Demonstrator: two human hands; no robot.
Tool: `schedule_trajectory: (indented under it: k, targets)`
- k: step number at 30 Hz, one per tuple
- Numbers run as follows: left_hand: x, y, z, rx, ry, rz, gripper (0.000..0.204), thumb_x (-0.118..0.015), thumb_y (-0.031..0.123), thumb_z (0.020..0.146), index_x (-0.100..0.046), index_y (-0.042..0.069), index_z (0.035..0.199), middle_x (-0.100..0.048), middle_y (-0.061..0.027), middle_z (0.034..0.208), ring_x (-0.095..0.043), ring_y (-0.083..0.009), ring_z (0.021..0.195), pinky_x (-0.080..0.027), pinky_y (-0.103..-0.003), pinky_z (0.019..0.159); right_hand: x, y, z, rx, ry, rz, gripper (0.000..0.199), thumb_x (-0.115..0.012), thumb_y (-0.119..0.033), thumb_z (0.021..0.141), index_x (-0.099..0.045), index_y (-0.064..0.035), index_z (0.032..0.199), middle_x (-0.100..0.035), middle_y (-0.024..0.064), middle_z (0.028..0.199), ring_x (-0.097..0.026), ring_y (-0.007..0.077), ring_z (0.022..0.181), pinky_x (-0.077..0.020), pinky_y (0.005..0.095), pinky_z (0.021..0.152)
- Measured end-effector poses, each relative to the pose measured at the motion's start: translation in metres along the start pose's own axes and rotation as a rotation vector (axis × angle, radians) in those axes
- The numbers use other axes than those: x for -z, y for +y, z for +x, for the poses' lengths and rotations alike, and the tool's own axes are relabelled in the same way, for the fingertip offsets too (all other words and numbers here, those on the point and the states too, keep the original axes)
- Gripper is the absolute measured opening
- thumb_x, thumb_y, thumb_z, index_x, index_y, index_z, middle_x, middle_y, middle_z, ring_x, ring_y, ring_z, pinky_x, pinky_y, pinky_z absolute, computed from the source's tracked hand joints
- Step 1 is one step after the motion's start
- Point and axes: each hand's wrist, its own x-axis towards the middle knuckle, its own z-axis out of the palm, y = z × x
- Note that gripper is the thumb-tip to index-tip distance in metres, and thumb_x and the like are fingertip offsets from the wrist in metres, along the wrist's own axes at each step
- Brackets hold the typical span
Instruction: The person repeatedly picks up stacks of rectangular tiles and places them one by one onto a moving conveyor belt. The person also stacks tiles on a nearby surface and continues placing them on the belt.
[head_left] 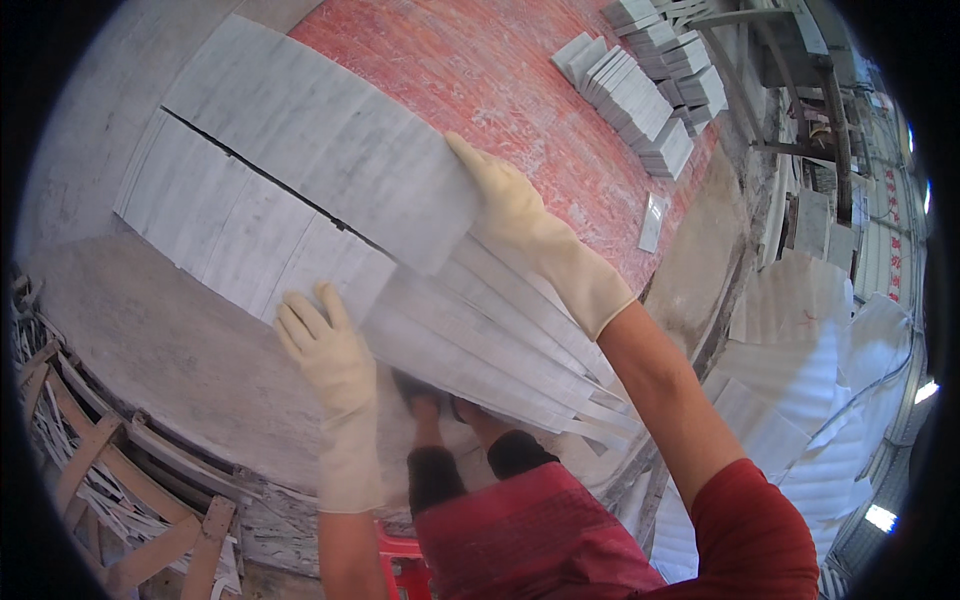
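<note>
Both my hands wear cream rubber gloves. My right hand (pixel 505 200) grips the right end of a broad grey-white stone slab (pixel 330 130), fingers along its end edge, some hidden. That end looks slightly blurred. My left hand (pixel 325 345) rests with its fingers apart on the near edge of a paler row of stone slabs (pixel 235 215). A dark narrow gap runs between this row and the broad slab. Long stone strips (pixel 490 340) fan out from under the slabs toward my legs, overlapping one another.
A red, dust-streaked surface (pixel 420 60) spreads beyond the slabs, with stacked stone tiles (pixel 630 95) and a small loose tile (pixel 652 222) at right. Wooden frames hold stone offcuts (pixel 110 480) at lower left. White corrugated sheets (pixel 790 370) stand at right. A red stool (pixel 405 555) is by my legs.
</note>
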Motion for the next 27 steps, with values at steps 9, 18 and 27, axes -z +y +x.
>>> schedule_trajectory:
  k: [9,18,27]
  targets:
    - [0.003,-0.004,0.003,0.009,-0.047,-0.056,0.087,-0.086,0.017,0.071,-0.044,0.004,0.146,-0.042,-0.0289,0.145,-0.041,-0.0462,0.135,-0.031,-0.055,0.120,0.019,-0.002,-0.019,-0.139,-0.192,-0.092,0.077,-0.074,0.000,0.070,-0.053,-0.0095,0.143,-0.062,0.0162,0.136,-0.057,0.0354,0.129,-0.0485,0.0434,0.106]
    - [0.015,0.000,0.003,-0.042,-0.048,0.034,0.061,-0.070,0.016,0.083,-0.049,0.001,0.138,-0.049,-0.0276,0.136,-0.049,-0.0434,0.129,-0.038,-0.054,0.115,0.019,-0.021,-0.028,0.119,-0.162,-0.675,0.067,-0.071,-0.013,0.080,-0.053,-0.0179,0.145,-0.057,0.0171,0.138,-0.057,0.0397,0.124,-0.0499,0.0498,0.099]
    - [0.005,-0.001,0.005,-0.050,0.023,0.084,0.048,-0.066,0.012,0.085,-0.054,0.002,0.131,-0.053,-0.0262,0.128,-0.052,-0.0422,0.125,-0.041,-0.052,0.112,0.015,-0.026,-0.007,0.401,-0.197,-0.742,0.065,-0.061,-0.009,0.087,-0.051,-0.0222,0.150,-0.053,0.0222,0.141,-0.053,0.0410,0.128,-0.0452,0.0539,0.106]
